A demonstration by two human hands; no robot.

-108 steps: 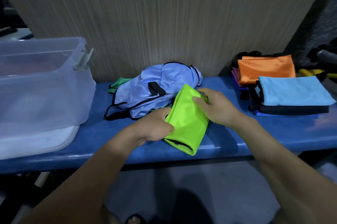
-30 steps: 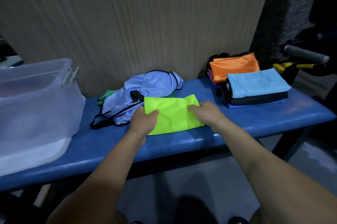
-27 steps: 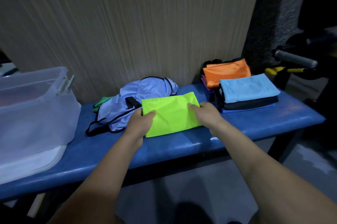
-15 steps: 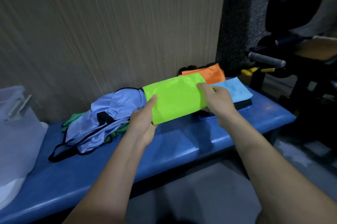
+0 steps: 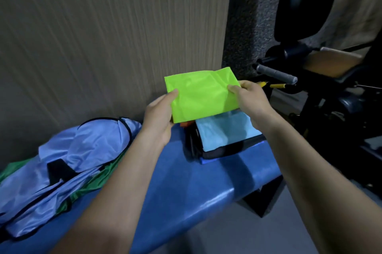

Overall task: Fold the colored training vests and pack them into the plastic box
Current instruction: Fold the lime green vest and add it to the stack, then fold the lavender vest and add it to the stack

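Observation:
A folded lime-green vest (image 5: 201,94) hangs in the air above the right end of the blue bench (image 5: 198,187). My left hand (image 5: 159,117) pinches its left edge, and my right hand (image 5: 251,100) pinches its right edge. Directly under it lies a stack of folded vests with a light-blue vest (image 5: 224,133) on top and dark ones beneath. A sliver of an orange vest (image 5: 185,124) peeks out behind the stack. An unfolded pale-blue vest (image 5: 68,160) with black trim lies heaped at the left, over a green vest (image 5: 95,183). The plastic box is out of view.
A wood-grain wall panel (image 5: 103,37) rises right behind the bench. Dark exercise equipment with a grey-gripped handle (image 5: 276,73) stands to the right of the bench end. Grey floor shows below the bench's front edge.
Both hands lifted the folded lime-green vest off the bench and carried it right, over the folded stack. The view turned right, and the plastic box left the frame.

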